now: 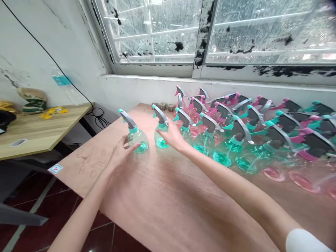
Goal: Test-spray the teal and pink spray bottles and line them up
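My left hand (121,151) is closed around the lower left side of a clear green spray bottle (143,138) with a grey and teal trigger head. Its thumb lies across the front and the fingers go behind. A second green spray bottle (159,140) stands just to the right, a small gap away. Round that one's upper right side my right hand (172,134) is closed, thumb in front and some fingertips hidden. Both bottles are upright on the wooden tabletop (157,196). Another green spray bottle (187,132) stands right behind my right hand.
Several green and pink spray bottles (236,150) crowd the right side up to the wall. Small brownish blocks (163,106) sit near the wall. Below the window (157,35) runs a sill. Across a gap at left, another table (28,140) holds a sack (33,99) and yellow pieces.
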Demonstrator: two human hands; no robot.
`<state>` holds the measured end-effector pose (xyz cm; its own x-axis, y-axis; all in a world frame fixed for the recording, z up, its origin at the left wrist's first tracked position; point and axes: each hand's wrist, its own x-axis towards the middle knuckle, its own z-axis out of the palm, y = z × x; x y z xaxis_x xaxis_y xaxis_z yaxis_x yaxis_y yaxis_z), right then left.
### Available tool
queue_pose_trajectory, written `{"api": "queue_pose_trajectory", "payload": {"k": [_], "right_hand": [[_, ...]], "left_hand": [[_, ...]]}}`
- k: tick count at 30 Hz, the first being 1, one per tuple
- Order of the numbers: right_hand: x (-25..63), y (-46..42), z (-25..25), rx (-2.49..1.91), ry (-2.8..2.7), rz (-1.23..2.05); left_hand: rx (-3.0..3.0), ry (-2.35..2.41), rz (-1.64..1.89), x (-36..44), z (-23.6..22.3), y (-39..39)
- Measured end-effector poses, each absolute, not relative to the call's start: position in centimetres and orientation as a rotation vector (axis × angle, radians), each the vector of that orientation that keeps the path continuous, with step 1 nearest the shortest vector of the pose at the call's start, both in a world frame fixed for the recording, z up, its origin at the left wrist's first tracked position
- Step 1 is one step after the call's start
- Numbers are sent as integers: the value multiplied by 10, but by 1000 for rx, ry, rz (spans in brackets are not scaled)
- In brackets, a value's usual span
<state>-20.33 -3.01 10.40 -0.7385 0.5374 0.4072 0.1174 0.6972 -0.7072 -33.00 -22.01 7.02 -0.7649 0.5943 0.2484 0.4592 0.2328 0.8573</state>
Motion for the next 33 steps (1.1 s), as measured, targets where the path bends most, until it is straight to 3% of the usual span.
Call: {"api": "queue_pose_trajectory", "payload": {"k": [8,20,27,33], "right_hand": [[-184,-52,106,-565,-2425,820],[-38,-63,93,-493,-2602,545],[42,-42,91,-497,-2530,556],[110,-34,89,-677,-2456,772]], "left_hand": [[1063,2305,1593,-340,68,-202],[1123,2279,1505,-342,68,-162],[1046,2349,1456,-333,83,-159],[1001,2601,1500,-309,74,-205]]}}
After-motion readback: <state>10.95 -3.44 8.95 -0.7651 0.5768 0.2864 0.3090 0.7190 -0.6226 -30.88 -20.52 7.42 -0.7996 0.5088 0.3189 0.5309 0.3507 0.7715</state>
